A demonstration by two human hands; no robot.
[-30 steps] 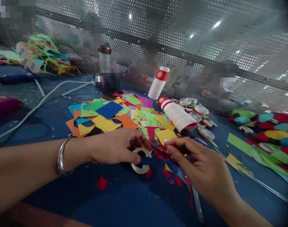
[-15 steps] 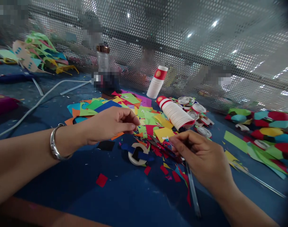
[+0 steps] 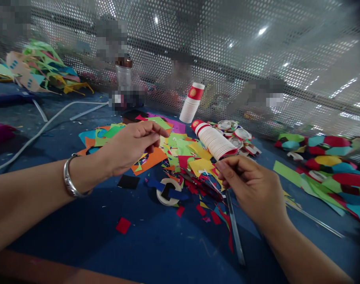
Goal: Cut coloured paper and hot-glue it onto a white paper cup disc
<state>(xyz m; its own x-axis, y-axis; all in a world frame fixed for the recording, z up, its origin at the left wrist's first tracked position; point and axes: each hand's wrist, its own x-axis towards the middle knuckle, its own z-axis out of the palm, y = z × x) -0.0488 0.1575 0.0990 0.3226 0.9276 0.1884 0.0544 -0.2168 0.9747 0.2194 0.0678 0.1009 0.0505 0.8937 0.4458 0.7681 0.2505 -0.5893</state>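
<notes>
My left hand [image 3: 129, 148] hovers over the pile of coloured paper pieces [image 3: 180, 146], index finger stretched out and the other fingers loosely bent, holding nothing that I can see. My right hand [image 3: 254, 189] is closed, thumb pressed to the forefinger; whatever the pinch may hold is hidden. It is near the open end of a lying stack of paper cups [image 3: 215, 142]. Between the hands lie dark scissors [image 3: 202, 183] among scraps, and a white tape roll [image 3: 165, 203] with a blue strip and a black piece across it. An orange paper piece [image 3: 153, 159] shows beside my left fingers.
A second cup stack [image 3: 189, 108] leans at the back before a perforated metal screen [image 3: 221, 63]. A pale cable [image 3: 60, 109] crosses the left side. Patchwork paper shapes [image 3: 325, 161] lie right. A clear stick [image 3: 236, 232] lies by my right wrist.
My left hand has drawn back slightly to the left, its index finger straightening away from the thumb. My right hand stays pinched. The whole view has shifted a little.
</notes>
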